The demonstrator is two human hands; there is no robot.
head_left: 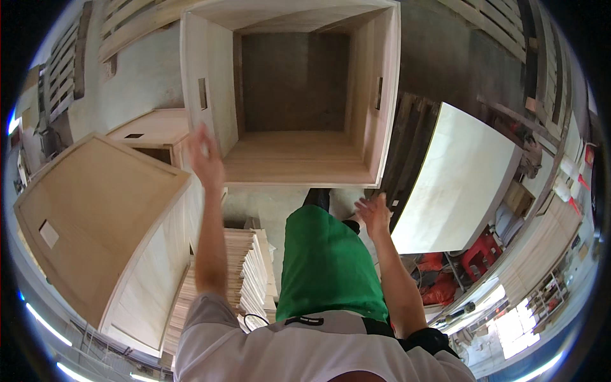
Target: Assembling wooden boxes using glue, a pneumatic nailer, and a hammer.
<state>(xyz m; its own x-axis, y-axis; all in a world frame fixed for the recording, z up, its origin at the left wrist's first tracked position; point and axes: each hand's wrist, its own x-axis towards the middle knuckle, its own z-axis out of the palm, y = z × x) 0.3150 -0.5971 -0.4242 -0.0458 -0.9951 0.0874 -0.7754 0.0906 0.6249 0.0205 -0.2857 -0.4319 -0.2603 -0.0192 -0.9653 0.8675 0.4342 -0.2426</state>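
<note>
A large pale wooden box [293,175] stands in front of me, its open side toward me, with a handle slot in the left and right walls. Inside, a darker brown surface shows at its far end; whether that is a panel or the floor, I cannot tell. My left hand [207,162] is raised by the box's near left corner, blurred by motion, with fingers apart and nothing seen in them. Whether it touches the box is unclear. Below the near right corner, my right hand [374,213] is held out with spread fingers, empty and apart from the box.
More wooden boxes [102,216] with slots stand at left. A stack of thin wooden pieces [235,264] lies by my left leg. On the right are a white-topped panel [458,178], dark timbers [407,146] and a red plastic stool [480,254]. Slatted pallets [133,28] stand behind.
</note>
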